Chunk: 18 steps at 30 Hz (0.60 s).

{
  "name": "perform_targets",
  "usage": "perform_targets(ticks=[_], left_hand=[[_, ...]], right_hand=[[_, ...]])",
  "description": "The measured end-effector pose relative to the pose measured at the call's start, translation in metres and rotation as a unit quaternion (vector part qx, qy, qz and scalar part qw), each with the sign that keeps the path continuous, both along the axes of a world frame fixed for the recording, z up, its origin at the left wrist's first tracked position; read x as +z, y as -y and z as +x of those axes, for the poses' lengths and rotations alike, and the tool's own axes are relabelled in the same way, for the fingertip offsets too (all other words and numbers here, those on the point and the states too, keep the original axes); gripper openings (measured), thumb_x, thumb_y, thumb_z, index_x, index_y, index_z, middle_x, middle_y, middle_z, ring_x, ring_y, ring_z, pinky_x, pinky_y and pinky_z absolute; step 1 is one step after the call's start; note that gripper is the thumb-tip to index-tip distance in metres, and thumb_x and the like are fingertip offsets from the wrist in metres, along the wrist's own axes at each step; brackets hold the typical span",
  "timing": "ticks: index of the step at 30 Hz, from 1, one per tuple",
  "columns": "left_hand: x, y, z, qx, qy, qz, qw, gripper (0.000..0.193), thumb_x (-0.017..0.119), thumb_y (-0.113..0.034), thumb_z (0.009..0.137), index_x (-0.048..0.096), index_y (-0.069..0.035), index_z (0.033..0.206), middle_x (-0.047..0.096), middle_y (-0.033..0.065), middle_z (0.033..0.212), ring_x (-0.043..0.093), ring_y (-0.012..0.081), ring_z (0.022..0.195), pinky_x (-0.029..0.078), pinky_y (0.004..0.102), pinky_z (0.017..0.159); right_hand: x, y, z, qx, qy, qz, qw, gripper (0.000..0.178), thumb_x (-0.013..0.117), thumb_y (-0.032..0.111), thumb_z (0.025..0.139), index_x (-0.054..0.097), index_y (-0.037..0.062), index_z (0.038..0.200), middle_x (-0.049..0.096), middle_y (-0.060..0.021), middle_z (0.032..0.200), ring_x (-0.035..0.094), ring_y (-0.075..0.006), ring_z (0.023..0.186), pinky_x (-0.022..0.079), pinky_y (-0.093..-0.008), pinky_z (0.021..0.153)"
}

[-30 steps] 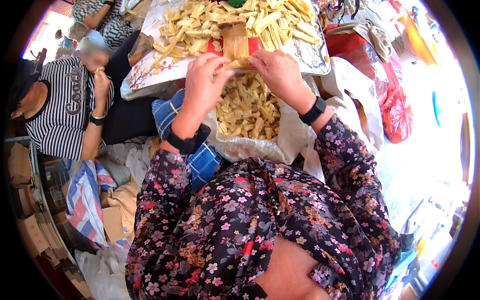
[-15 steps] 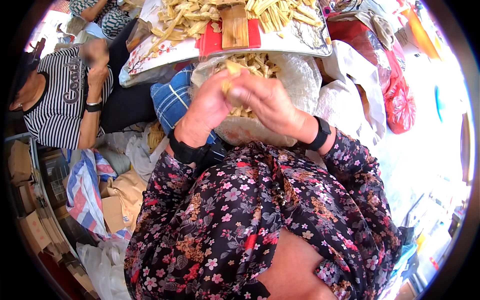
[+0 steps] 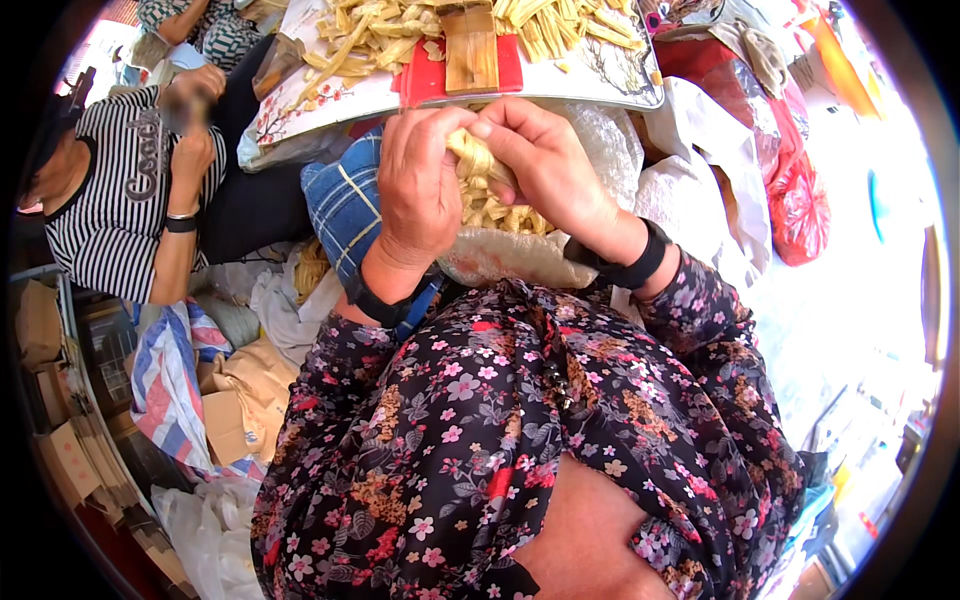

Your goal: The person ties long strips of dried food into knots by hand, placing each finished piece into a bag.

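Observation:
Between my two hands is a folded knot of pale yellow dried strips (image 3: 474, 155). My left hand (image 3: 418, 185) pinches its left side with bent fingers. My right hand (image 3: 557, 165) grips the top and right side, thumb and fingertips closed on it. Both hands are over an open whitish sack (image 3: 500, 262) in front of my body. Inside the sack lie several similar yellow pieces (image 3: 500, 217), partly hidden by my hands. Beyond my fingers, a tabletop (image 3: 345, 112) carries loose yellow strips (image 3: 375, 45) on the left and longer ones (image 3: 545, 25) on the right.
A wooden block (image 3: 470, 55) rests on a red mat (image 3: 510, 70) at the table's near edge. Left of the sack lies a blue plaid cloth (image 3: 345, 195). A person in a striped top (image 3: 120, 200) sits at the left. Plastic bags, one red (image 3: 803, 220), are at the right.
My hands, blurred and pressed together before, have come apart slightly and turned, with knuckles up. The yellow knot now shows between them. The person at the left has shifted their hands a little.

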<state>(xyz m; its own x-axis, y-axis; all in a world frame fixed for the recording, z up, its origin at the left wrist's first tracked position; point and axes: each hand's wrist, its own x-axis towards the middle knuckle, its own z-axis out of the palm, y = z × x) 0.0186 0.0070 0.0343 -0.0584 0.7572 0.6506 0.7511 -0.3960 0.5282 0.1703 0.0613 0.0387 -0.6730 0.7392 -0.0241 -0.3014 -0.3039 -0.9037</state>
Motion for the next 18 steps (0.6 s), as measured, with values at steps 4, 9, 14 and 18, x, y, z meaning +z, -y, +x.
perform_targets(ticks=[4,9,14,18], left_hand=[[-0.003,-0.003,-0.002,-0.021,0.049,-0.051,0.997,0.020,0.051,0.002,0.089,0.059,-0.002,0.108,0.060,0.0125,0.102,0.058,0.0290,0.091,0.045,0.0347,0.083],[-0.007,0.000,-0.013,-0.281,0.512,-0.226,0.780,0.017,0.047,-0.004,0.096,0.055,-0.002,0.111,0.059,0.0047,0.101,0.056,0.0131,0.091,0.044,0.0264,0.083],[-0.003,-0.005,-0.017,-0.264,0.417,-0.223,0.840,0.018,0.051,-0.009,0.099,0.054,-0.001,0.114,0.058,-0.0009,0.101,0.053,0.0061,0.089,0.044,0.0194,0.080],[-0.002,-0.001,-0.008,-0.166,0.332,-0.128,0.920,0.017,0.060,-0.008,0.096,0.060,0.002,0.109,0.063,-0.0010,0.097,0.056,0.0057,0.086,0.046,0.0203,0.078]], right_hand=[[0.006,0.001,0.007,-0.056,0.123,0.341,0.930,0.026,0.053,0.025,0.099,0.057,-0.0015,0.100,0.059,-0.0174,0.076,0.060,-0.0329,0.066,0.046,-0.0406,0.059],[0.015,-0.007,0.018,-0.051,0.123,0.326,0.936,0.024,0.060,0.022,0.096,0.064,-0.0013,0.100,0.065,-0.0120,0.079,0.063,-0.0222,0.072,0.049,-0.0327,0.064],[0.020,-0.003,0.025,0.034,0.058,0.170,0.983,0.019,0.065,0.017,0.094,0.069,0.0000,0.101,0.067,-0.0013,0.087,0.059,-0.0076,0.080,0.048,-0.0228,0.071],[0.008,-0.006,0.024,0.064,0.071,0.143,0.985,0.018,0.065,0.017,0.094,0.065,0.0013,0.103,0.062,0.0028,0.082,0.055,-0.0039,0.078,0.046,-0.0200,0.068]])
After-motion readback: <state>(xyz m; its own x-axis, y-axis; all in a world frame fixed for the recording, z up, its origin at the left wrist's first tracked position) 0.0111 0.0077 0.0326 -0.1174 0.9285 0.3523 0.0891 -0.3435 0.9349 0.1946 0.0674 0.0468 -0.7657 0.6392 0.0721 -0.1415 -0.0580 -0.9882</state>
